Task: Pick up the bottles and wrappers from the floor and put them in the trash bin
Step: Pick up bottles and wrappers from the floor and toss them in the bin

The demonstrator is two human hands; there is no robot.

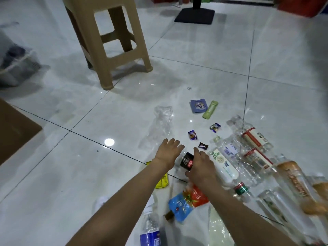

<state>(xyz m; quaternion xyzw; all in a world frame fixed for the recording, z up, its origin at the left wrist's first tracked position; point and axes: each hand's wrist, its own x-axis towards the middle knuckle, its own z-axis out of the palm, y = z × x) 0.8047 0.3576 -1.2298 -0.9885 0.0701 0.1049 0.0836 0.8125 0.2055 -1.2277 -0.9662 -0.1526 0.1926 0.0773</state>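
Two bare hands reach over littered floor tiles. Her left hand [169, 150] hovers flat, fingers spread, holding nothing. Her right hand [200, 166] rests on a small black wrapper [186, 163] between both hands; whether it grips is unclear. Clear bottles [255, 153] lie just right. Pickup is starting; next she must pinch and lift.

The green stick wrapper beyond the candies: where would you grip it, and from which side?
Pinch the green wrapper at its near end, coming from above on the person's side. It lies flat on the floor, long and narrow, with open tile around that end; the blue sachet lies close along its far left side, so a mid-body grab might catch both.
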